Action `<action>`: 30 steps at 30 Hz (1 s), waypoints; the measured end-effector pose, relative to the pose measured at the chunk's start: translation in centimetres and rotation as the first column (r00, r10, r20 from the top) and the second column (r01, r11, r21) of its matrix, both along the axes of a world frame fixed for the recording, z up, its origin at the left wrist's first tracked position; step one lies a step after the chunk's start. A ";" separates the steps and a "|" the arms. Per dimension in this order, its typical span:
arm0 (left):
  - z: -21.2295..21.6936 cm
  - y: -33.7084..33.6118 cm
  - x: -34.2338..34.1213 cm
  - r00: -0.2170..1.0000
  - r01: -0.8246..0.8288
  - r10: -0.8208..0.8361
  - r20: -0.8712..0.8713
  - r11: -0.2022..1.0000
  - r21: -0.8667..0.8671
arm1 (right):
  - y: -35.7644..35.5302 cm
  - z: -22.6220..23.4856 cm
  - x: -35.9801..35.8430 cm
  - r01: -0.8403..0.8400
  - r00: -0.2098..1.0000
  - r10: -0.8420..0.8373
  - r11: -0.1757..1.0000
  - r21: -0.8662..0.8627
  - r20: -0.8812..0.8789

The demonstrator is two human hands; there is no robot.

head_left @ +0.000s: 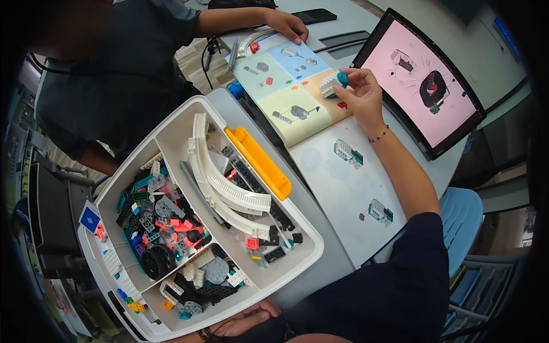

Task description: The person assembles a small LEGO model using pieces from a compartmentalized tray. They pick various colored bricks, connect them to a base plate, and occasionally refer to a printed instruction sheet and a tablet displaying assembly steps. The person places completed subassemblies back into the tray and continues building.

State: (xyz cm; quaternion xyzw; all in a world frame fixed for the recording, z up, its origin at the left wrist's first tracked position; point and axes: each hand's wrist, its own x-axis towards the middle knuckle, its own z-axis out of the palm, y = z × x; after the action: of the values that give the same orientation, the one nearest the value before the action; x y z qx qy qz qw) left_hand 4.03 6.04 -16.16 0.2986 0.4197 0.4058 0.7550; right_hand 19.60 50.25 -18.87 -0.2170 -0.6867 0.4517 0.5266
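Note:
My right hand (366, 94), a beaded bracelet at its wrist, pinches a small white brick assembly (330, 86) with a round teal part (343, 78) at one end. It hovers over the open instruction booklet (320, 171), whose pages show coloured building steps. My left hand (246, 323) lies low, beside the near rim of the white storage bin (311, 243); its fingers look loosely extended and hold nothing that I can see. Inside the bin are curved white track pieces (229, 197), a black wheel (158, 262) and many loose bricks (171, 220).
A screen (432, 86) with a picture of a brick model stands behind the booklet. At the upper left, a person in a dark shirt (120, 74) rests a hand (289, 26) by the booklet's far edge. An orange tray (260, 163) lines the bin's side; a blue chair (460, 223) stands right.

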 end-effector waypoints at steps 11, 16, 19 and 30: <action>-0.3 -0.2 -0.1 0.998 0.042 -0.043 -0.048 0.999 -0.029 | 0.2 -0.3 -0.1 -0.009 1.000 0.009 1.000 0.026 0.007; -0.4 -0.3 0.0 1.000 0.016 -0.017 -0.025 0.999 -0.031 | 0.3 -0.3 -0.1 -0.025 1.000 0.024 1.000 0.015 0.011; -0.4 -0.2 0.0 0.999 0.040 -0.040 -0.020 0.999 -0.030 | 0.3 -0.3 -0.1 -0.016 1.000 0.016 1.000 0.023 0.022; -0.4 0.0 -0.1 0.999 0.038 -0.038 -0.022 0.999 -0.025 | 0.2 -0.2 -0.2 -0.015 0.999 0.014 0.999 0.032 0.050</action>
State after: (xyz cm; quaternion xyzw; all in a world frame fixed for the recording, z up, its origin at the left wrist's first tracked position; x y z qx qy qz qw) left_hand 3.95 6.04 -16.54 0.3019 0.4276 0.3827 0.7613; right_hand 19.35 50.48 -19.07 -0.2146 -0.7083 0.4389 0.5095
